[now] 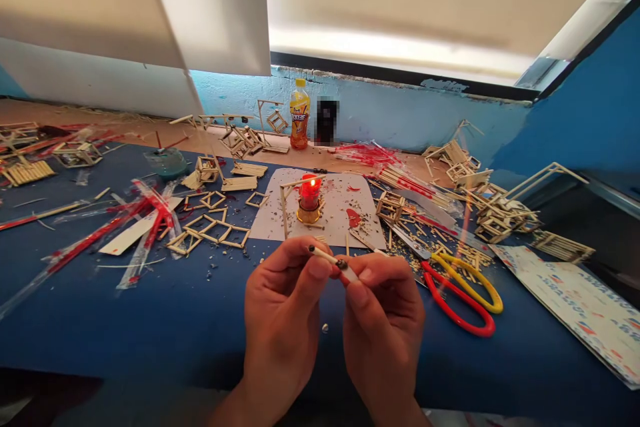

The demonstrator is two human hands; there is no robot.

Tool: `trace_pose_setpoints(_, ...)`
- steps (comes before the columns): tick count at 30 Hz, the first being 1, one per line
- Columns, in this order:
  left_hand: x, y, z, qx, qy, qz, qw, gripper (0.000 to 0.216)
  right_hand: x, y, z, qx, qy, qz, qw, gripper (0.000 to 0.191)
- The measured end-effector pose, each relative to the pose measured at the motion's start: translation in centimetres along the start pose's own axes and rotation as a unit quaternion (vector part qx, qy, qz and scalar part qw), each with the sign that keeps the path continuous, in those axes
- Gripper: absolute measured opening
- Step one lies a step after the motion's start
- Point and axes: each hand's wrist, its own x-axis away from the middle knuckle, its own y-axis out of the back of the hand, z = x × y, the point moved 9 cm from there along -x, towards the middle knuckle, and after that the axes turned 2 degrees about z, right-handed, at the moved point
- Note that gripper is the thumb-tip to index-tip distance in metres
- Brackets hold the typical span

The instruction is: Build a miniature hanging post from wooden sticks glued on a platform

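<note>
My left hand [283,313] pinches a short wooden stick [325,255] with a blackened tip, between thumb and forefinger. Close against it, my right hand [385,320] is closed on a small pale piece [351,274], whose kind I cannot make out. A dark lump [342,265] sits where the stick and the pale piece meet. Just beyond my hands burns a red candle [310,199] on a round wooden base [308,215]. A thin stick frame [285,210] stands beside it. Both are on a white sheet [265,223] scattered with dark crumbs and red wax-like spots.
Red-and-yellow-handled scissors [483,297] lie right of my hands. Joined stick squares [210,232] and red-banded plastic wrappers [150,227] lie left. Stick models [500,210] crowd the right. A drink bottle [300,117] stands by the wall; a printed folded sheet [575,310] lies at right.
</note>
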Motion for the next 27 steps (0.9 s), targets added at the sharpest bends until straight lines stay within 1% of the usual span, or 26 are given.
trace_pose_setpoints(4, -0.1, -0.1, 0.1, 0.004, -0.001, 0.004, 1.0, 0.02, 0.1, -0.1, 0.6, 0.04, 0.028, 0.019, 0.999, 0.015)
trace_pose_setpoints(7, 0.0, -0.1, 0.0, 0.002, -0.006, 0.002, 1.0, 0.02, 0.1, -0.2, 1.2, 0.084, 0.048, 0.023, 0.995, 0.023)
trace_pose_setpoints(11, 0.1, -0.1, 0.0, 0.002, 0.002, -0.002, 1.0, 0.019, 0.1, -0.1, 1.7, 0.127, 0.051, 0.018, 0.99, 0.029)
trace_pose_setpoints(14, 0.2, -0.3, 0.1, 0.003, 0.011, -0.004, 1.0, 0.019, 0.1, 0.1, 1.9, 0.145, 0.045, 0.003, 0.988, 0.03)
trace_pose_setpoints(21, 0.3, -0.3, 0.3, 0.004, 0.012, -0.005, 1.0, 0.019, 0.0, -0.1, 2.7, 0.179, 0.061, -0.002, 0.982, 0.029)
trace_pose_setpoints(27, 0.3, -0.2, 0.1, -0.004, 0.015, -0.009, 1.0, 0.019, -0.2, -0.2, 3.0, 0.2, 0.057, 0.012, 0.978, 0.029)
